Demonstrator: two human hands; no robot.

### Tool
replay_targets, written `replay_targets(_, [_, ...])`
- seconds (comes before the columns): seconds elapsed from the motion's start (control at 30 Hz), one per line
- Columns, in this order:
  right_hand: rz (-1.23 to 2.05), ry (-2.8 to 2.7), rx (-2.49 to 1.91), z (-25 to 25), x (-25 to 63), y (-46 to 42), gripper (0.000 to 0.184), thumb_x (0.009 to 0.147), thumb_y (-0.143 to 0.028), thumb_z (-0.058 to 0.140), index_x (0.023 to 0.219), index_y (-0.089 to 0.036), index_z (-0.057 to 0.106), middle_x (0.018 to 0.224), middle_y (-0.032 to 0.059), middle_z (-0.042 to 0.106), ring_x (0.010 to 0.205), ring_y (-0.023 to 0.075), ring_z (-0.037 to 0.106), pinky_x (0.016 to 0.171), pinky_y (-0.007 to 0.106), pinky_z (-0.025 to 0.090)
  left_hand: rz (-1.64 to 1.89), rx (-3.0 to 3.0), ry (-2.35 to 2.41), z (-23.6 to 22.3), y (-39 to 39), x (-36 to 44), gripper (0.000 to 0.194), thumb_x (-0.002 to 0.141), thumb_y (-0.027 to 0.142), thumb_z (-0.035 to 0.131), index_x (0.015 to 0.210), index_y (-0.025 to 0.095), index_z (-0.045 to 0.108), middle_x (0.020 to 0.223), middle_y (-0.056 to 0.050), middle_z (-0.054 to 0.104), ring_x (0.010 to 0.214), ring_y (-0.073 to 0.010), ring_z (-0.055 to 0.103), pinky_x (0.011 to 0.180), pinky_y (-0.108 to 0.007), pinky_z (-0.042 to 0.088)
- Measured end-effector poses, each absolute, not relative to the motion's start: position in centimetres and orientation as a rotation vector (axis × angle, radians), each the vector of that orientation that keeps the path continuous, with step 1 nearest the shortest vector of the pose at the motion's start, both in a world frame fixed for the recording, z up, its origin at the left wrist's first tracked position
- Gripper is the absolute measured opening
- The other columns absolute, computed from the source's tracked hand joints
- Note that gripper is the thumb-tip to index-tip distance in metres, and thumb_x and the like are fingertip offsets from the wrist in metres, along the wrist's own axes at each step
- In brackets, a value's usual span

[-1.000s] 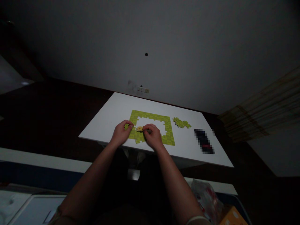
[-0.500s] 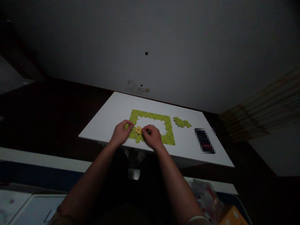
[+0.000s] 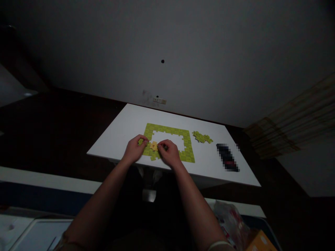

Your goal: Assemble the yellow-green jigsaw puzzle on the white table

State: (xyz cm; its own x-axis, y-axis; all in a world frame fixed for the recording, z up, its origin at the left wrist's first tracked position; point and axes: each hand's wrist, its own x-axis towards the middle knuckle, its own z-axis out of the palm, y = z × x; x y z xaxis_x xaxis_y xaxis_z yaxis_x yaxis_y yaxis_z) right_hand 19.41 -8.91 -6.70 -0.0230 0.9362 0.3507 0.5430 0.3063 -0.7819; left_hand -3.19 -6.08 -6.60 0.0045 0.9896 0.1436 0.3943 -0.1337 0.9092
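A green jigsaw frame [image 3: 170, 130] of joined pieces lies on the white table [image 3: 117, 143], open in the middle. Over its lower left side, a yellow jigsaw piece [image 3: 154, 146] sits between my hands. My right hand [image 3: 169, 152] pinches the piece's right end. My left hand [image 3: 135, 149] rests on the frame's left side, its fingertips at the piece's left end. The hands hide part of the frame's lower edge.
A small joined cluster of green pieces [image 3: 201, 137] lies right of the frame. Further right is a pixelated dark object [image 3: 227, 157]. Beyond the table's right side hangs a striped curtain [image 3: 285, 129]. A plastic bag [image 3: 231, 223] and an orange box [image 3: 260, 242] sit low right.
The yellow piece has shifted slightly left and towards me, and my right hand has followed it. My left hand has barely moved.
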Motion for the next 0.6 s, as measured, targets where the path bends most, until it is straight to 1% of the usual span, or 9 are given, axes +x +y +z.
replay_targets(0.17, [0.563, -1.679, -1.343, -7.0, 19.5, -8.8, 0.014, 0.097, -0.033, 0.068, 0.093, -0.027, 0.080, 0.099, 0.0069, 0.082, 0.094, 0.0266, 0.073, 0.093, 0.043, 0.058, 1.118, 1.597, 1.441, -6.6, -6.0, -3.2, 0.023, 0.091, 0.044, 0.069, 0.100, 0.025, 0.079, 0.103, -0.006, 0.086, 0.091, -0.0281, 0.075, 0.082, -0.039, 0.057])
replay_targets(0.33, [0.605, -1.606, -1.368, -7.5, 19.7, -8.6, 0.022, 0.101, -0.038, 0.062, 0.105, -0.028, 0.081, 0.107, 0.0068, 0.085, 0.099, 0.0273, 0.075, 0.094, 0.043, 0.059, 1.113, 1.624, 1.454, -6.6, -6.0, -3.2, 0.022, 0.091, 0.043, 0.069, 0.099, 0.026, 0.079, 0.101, -0.006, 0.085, 0.091, -0.0281, 0.075, 0.085, -0.040, 0.058])
replay_targets(0.5, [0.672, -1.553, -1.344, -7.8, 19.9, -8.5, 0.025, 0.104, -0.037, 0.057, 0.111, -0.029, 0.080, 0.107, 0.0056, 0.086, 0.105, 0.0276, 0.078, 0.096, 0.043, 0.060, 1.116, 1.633, 1.449, -6.7, -6.0, -3.3, 0.022, 0.092, 0.043, 0.068, 0.100, 0.026, 0.079, 0.102, -0.006, 0.085, 0.091, -0.0282, 0.075, 0.084, -0.040, 0.057])
replay_targets(0.6, [0.617, -1.576, -1.379, -7.8, 19.9, -8.4, 0.025, 0.104, -0.037, 0.059, 0.114, -0.029, 0.080, 0.109, 0.0070, 0.085, 0.105, 0.0287, 0.076, 0.097, 0.045, 0.059, 1.119, 1.629, 1.443, -6.7, -6.0, -3.3, 0.023, 0.092, 0.045, 0.069, 0.099, 0.026, 0.079, 0.101, -0.006, 0.085, 0.092, -0.0285, 0.075, 0.083, -0.039, 0.057])
